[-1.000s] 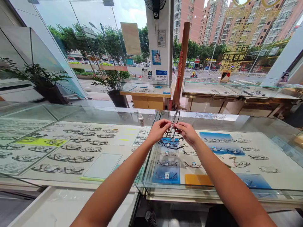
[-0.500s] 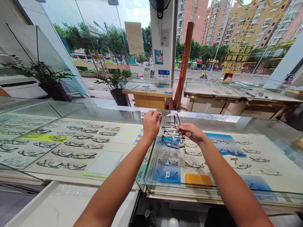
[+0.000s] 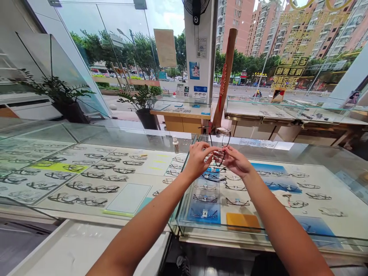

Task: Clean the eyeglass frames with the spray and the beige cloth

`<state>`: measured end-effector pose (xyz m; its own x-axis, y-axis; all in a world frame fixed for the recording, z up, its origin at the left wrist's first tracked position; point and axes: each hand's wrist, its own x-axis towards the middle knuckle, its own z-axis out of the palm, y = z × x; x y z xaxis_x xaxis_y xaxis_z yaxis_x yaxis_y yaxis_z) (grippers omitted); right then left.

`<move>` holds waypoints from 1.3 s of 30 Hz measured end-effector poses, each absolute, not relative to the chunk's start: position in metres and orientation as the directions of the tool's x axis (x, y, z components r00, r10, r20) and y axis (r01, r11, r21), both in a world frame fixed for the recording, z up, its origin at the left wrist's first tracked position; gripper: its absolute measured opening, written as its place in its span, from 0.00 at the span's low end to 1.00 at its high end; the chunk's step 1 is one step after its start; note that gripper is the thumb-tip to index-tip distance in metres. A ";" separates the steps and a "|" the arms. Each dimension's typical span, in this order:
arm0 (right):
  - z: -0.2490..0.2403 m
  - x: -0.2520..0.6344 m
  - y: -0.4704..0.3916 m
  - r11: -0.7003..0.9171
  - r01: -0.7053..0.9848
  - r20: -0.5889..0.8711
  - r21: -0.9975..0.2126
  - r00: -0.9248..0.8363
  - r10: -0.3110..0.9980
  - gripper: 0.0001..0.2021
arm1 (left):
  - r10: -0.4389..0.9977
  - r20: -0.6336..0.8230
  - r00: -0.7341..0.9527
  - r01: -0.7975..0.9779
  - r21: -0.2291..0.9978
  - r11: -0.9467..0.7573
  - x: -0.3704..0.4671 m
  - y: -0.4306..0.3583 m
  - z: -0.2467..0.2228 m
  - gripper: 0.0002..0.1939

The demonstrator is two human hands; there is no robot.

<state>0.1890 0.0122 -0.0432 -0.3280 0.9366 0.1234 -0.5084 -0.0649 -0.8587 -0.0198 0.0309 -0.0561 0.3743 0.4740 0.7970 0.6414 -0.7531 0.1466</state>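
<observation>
A pair of dark, thin-framed eyeglasses [image 3: 229, 137] is held up over the glass display case, with its temples and one rim rising above my fingers. My right hand [image 3: 237, 163] pinches the frame from the right. From the left, my left hand [image 3: 197, 159] has its thumb and fingertips closed on the same frame. My fingers cover part of the glasses, so the exact grip points are hard to see. Beneath both hands, several other eyeglasses [image 3: 204, 198] lie in rows inside the case.
A small white bottle [image 3: 175, 145] stands on the glass left of my hands. An orange-yellow case [image 3: 243, 221] lies in the right display. To the left is another display case [image 3: 135, 174] with eyeglasses; below it, an open white drawer [image 3: 94, 249]. A wooden post [image 3: 227, 76] rises behind.
My left hand has moved right and down to meet the eyeglasses, closing on them beside my right hand. The glasses have been turned. The view has shifted slightly, and the white bottle is now uncovered.
</observation>
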 end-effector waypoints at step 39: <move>-0.041 0.191 0.016 0.392 -0.229 0.382 -0.891 0.086 0.920 0.16 | 0.884 0.299 -0.360 0.325 0.928 -0.181 -0.093 0.118 -0.094 0.09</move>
